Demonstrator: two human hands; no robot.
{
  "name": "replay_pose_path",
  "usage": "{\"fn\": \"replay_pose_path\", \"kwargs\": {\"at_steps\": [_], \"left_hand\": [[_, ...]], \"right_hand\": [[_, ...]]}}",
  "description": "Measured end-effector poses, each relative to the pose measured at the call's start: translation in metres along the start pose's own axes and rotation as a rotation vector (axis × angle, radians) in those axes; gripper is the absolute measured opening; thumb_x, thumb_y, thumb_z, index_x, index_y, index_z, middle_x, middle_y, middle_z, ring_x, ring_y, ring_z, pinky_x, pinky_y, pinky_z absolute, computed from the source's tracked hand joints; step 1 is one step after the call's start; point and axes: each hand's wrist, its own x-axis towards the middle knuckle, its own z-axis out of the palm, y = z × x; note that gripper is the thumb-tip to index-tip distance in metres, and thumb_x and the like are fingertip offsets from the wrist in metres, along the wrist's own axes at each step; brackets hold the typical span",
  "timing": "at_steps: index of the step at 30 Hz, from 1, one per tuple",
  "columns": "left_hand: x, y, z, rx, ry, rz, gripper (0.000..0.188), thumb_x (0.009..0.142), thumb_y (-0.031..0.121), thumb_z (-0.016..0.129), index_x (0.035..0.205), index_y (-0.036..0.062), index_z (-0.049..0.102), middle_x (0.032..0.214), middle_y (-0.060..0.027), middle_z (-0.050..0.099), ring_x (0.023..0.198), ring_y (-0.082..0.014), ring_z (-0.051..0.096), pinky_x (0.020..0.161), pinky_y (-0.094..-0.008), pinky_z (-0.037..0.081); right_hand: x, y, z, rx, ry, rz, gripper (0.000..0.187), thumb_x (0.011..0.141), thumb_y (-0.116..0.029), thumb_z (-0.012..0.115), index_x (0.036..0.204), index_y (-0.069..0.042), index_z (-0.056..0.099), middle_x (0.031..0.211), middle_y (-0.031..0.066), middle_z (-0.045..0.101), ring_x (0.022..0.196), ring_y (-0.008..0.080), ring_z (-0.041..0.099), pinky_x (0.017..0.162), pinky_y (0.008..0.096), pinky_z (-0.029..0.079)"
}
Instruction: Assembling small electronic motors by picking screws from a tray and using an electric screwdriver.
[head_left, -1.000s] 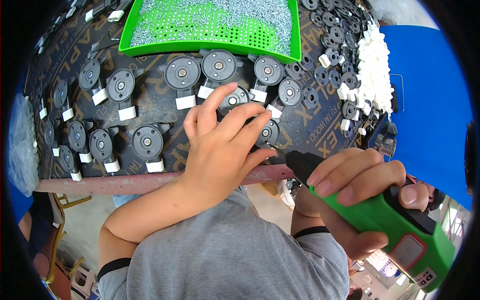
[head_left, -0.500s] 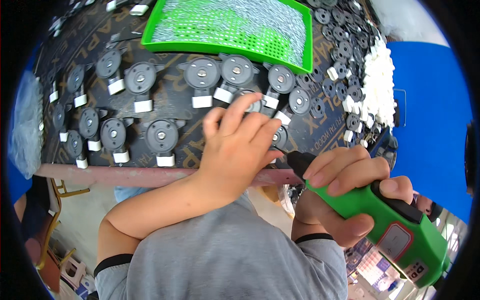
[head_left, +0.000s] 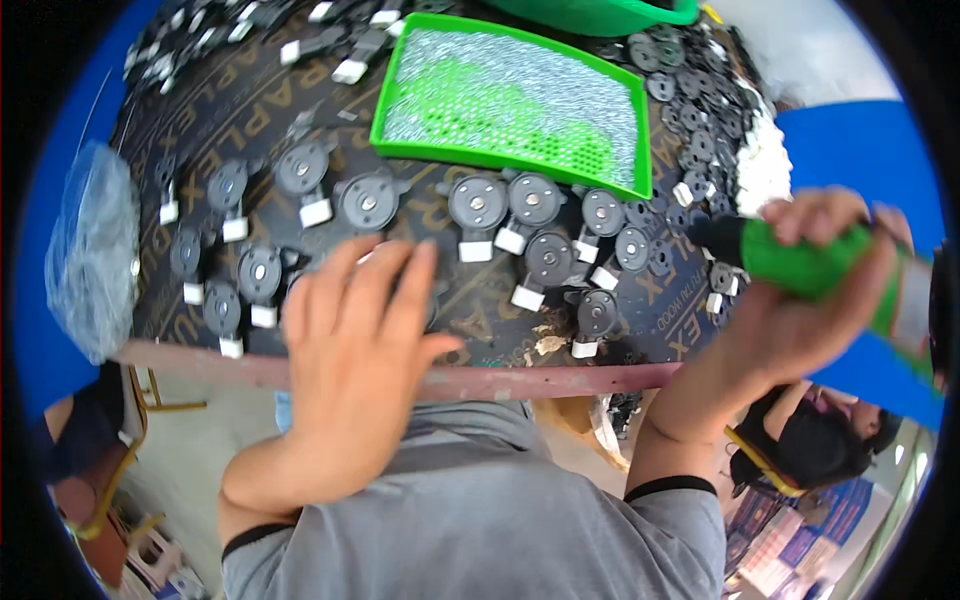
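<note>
My left hand (head_left: 345,355) is spread out over the dark board, its fingers apart above grey disc parts that it mostly hides; I cannot tell whether it touches them. To the right, my right hand (head_left: 795,325) is wrapped round a green electric screwdriver (head_left: 775,262), raised off the board with its black nose pointing left. The hand and tool are blurred. Rows of grey round wheel-like parts with white tabs lie on the board, including a disc part (head_left: 477,203) in the middle, another (head_left: 549,258) and one near the front edge (head_left: 597,312).
A green perforated tray (head_left: 512,160) of small silvery pieces stands behind the discs. At the right lie loose black rings (head_left: 692,150) and a white pile (head_left: 763,160). A clear plastic bag (head_left: 95,250) hangs at the left. Another person (head_left: 815,430) sits at the lower right.
My left hand has moved left from the right-hand discs to those left of centre. My right hand has lifted the screwdriver away to the right. The view has shifted.
</note>
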Motion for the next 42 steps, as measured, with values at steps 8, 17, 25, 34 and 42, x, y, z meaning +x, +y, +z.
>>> {"fn": "replay_pose_path", "kwargs": {"at_steps": [8,17,25,34,42], "left_hand": [[-0.008,-0.014,0.018,-0.026,0.006,0.097,0.055,0.078,0.027,0.073,0.125,0.0029,0.062,0.121,-0.0067,0.059,0.119,-0.0272,0.051,0.095,-0.0443,0.037],[0.009,-0.007,0.052,-0.486,0.022,0.138,0.057,0.077,0.019,0.08,0.125,-0.001,0.059,0.116,-0.0114,0.057,0.104,-0.0317,0.056,0.086,-0.0409,0.05],[0.014,-0.01,0.054,-0.596,0.01,0.09,0.055,0.072,0.019,0.084,0.12,0.0012,0.064,0.113,-0.0115,0.059,0.1,-0.0309,0.058,0.084,-0.0394,0.05],[0.015,-0.01,0.053,-0.632,0.014,0.082,0.053,0.075,0.019,0.083,0.12,0.0006,0.063,0.112,-0.0115,0.059,0.1,-0.031,0.058,0.084,-0.0397,0.05],[0.012,-0.015,0.055,-0.658,0.005,0.065,0.052,0.075,0.018,0.082,0.12,-0.0001,0.061,0.114,-0.0122,0.057,0.101,-0.0319,0.057,0.084,-0.0403,0.05]], "right_hand": [[0.021,0.08,0.031,0.045,0.037,-0.069,0.03,0.095,-0.006,0.055,0.12,-0.001,0.039,0.07,0.0094,0.051,0.055,0.0173,0.053,0.053,0.035,0.049],[0.015,0.095,0.035,0.003,0.001,0.014,0.03,0.096,-0.006,0.051,0.123,-0.006,0.038,0.07,0.0096,0.051,0.054,0.0183,0.051,0.053,0.0353,0.048],[0.017,0.105,0.034,-0.048,-0.057,-0.046,0.025,0.096,-0.008,0.051,0.118,-0.007,0.04,0.07,0.0092,0.051,0.053,0.0174,0.05,0.051,0.0343,0.049],[0.014,0.104,0.033,-0.084,-0.048,-0.043,0.026,0.095,-0.011,0.051,0.12,-0.011,0.042,0.071,0.0083,0.05,0.053,0.0177,0.05,0.051,0.0339,0.048],[0.008,0.052,0.038,0.243,0.018,-0.018,0.027,0.096,-0.018,0.054,0.118,-0.008,0.044,0.071,0.0074,0.051,0.053,0.0168,0.049,0.048,0.0313,0.044]]}}
